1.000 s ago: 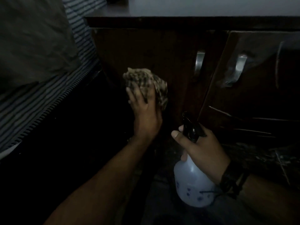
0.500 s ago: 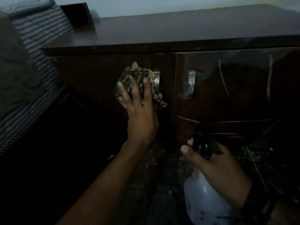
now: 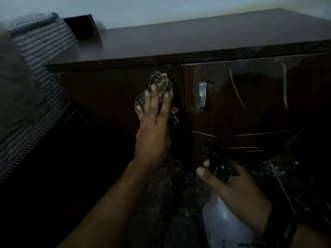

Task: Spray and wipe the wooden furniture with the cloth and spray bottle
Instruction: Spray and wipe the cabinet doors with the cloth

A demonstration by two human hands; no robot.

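Note:
A dark wooden cabinet (image 3: 114, 97) with two glossy doors fills the upper view. My left hand (image 3: 154, 126) presses a crumpled checked cloth (image 3: 161, 85) flat against the left door near its right edge, fingers straight, covering that door's handle. Lower right, my right hand (image 3: 236, 190) grips the neck of a white spray bottle (image 3: 223, 224) with a black trigger head (image 3: 218, 161), held off the cabinet, nozzle pointing up and left. A metal handle (image 3: 202, 96) shows on the right door.
A striped cushion or mattress edge (image 3: 41, 56) stands at the left beside the cabinet. A dark box (image 3: 82, 27) sits on the cabinet top's back left corner. The floor (image 3: 172, 185) below is dark and speckled. The right door carries pale streaks.
My left hand has slid the cloth up and to the right across the left door, over its handle. The view has tilted up. The right hand keeps hold of the bottle.

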